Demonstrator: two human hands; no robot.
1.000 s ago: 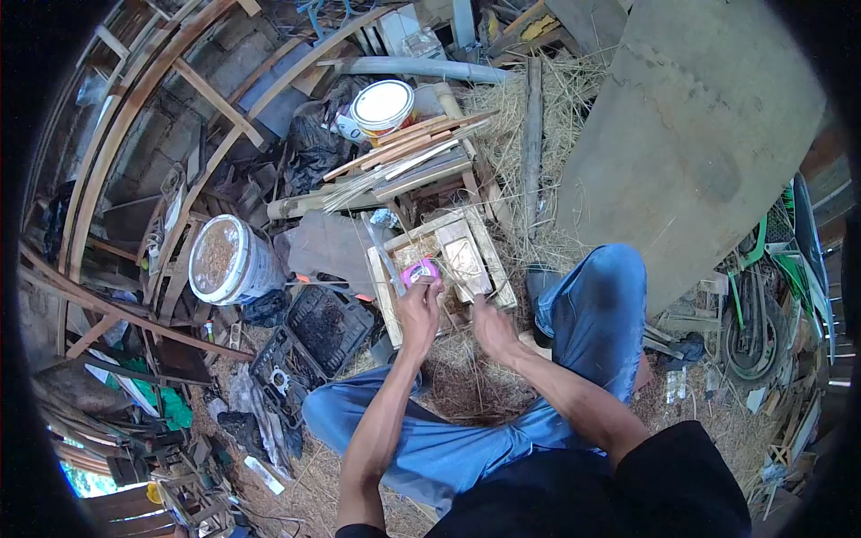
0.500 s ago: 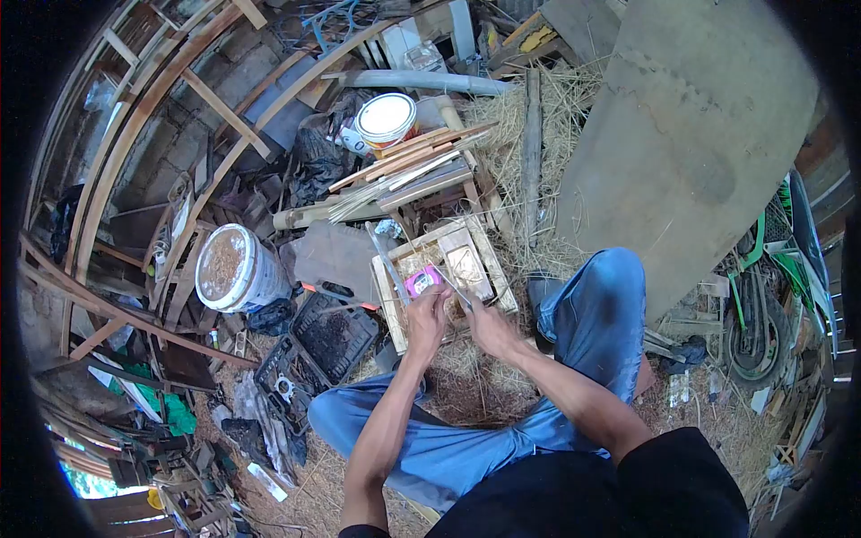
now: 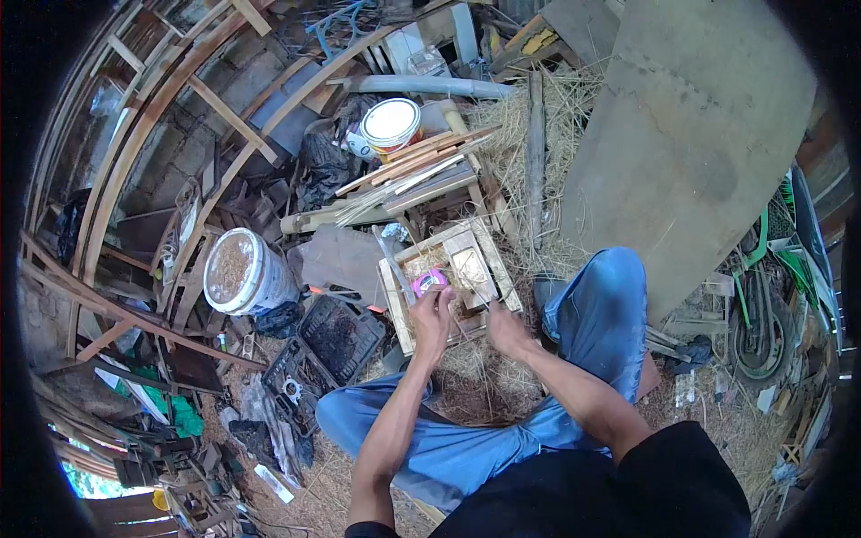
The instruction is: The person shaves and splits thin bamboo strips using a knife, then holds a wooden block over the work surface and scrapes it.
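My left hand [image 3: 432,316] is closed at the near left part of a wooden frame box [image 3: 502,260], just below a pink round object [image 3: 429,282]; what its fingers pinch is too small to make out. To its right, my right hand [image 3: 508,328] is closed round a thin dark tool, its tip pointing up and left. A pale rectangular block [image 3: 470,267] lies inside the box, above my right hand. Along the box's left side leans a long grey blade-like strip [image 3: 392,262].
Thin wooden strips [image 3: 421,166] lie on a stand beyond the box. A white bucket [image 3: 249,273] and an open black case [image 3: 336,336] are at the left. A lidded pail [image 3: 391,124] stands farther back. A large grey board [image 3: 691,152] leans at the right.
The view has shifted slightly, so the scene sits lower and farther right. My right hand has moved a little away from my left hand, after the two came close together half a second ago.
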